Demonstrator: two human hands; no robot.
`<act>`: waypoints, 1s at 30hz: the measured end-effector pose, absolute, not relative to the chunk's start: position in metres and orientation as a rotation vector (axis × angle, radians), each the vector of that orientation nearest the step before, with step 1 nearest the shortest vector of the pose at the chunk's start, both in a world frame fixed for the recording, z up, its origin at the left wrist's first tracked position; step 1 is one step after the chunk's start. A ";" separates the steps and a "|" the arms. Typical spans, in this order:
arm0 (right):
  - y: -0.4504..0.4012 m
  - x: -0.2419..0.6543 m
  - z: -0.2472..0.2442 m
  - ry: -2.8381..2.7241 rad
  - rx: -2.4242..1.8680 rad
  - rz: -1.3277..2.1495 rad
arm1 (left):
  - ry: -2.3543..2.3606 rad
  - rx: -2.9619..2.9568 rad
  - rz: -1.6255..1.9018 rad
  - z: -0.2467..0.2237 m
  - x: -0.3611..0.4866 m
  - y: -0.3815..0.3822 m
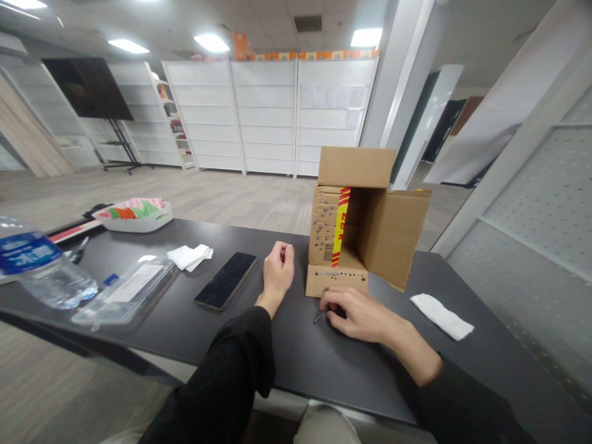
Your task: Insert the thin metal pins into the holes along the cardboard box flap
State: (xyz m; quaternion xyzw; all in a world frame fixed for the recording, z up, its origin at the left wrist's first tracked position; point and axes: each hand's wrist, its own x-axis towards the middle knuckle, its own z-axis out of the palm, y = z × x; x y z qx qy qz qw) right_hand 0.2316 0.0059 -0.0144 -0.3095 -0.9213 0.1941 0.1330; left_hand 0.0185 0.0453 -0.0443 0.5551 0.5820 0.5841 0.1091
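Note:
A cardboard box (319, 222) stands on the dark table with its flaps open toward me. Dark round spots cover its left flap beside a yellow and red tape strip (341, 228). Small holes and dark dots mark the lower flap (319, 285), which hangs down at the front. My right hand (354, 313) is at that flap's lower edge, fingers closed around a thin dark rod (320, 317) that points down to the left. Left of the box, my left hand (278, 271) is raised with curled fingers and the thumb against them; whatever it holds, if anything, is hidden.
Left of my hands lie a phone (226, 281), white tissues (189, 256) and a clear plastic case (129, 293). Farther left are a water bottle (46, 271) and a white basket (139, 226). A folded white cloth (441, 316) lies right of the box.

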 end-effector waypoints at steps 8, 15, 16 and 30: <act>0.005 0.229 -0.016 -2.664 -0.887 0.583 | 1.701 1.636 1.721 -0.044 0.019 0.045; 0.005 0.228 -0.016 -2.680 -0.848 0.596 | 1.695 1.631 1.722 -0.044 0.019 0.045; 0.005 0.227 -0.016 -2.688 -0.840 0.595 | 1.695 1.630 1.724 -0.044 0.019 0.045; 0.003 0.217 -0.019 -2.609 -0.799 0.545 | 1.726 1.625 1.720 -0.044 0.019 0.045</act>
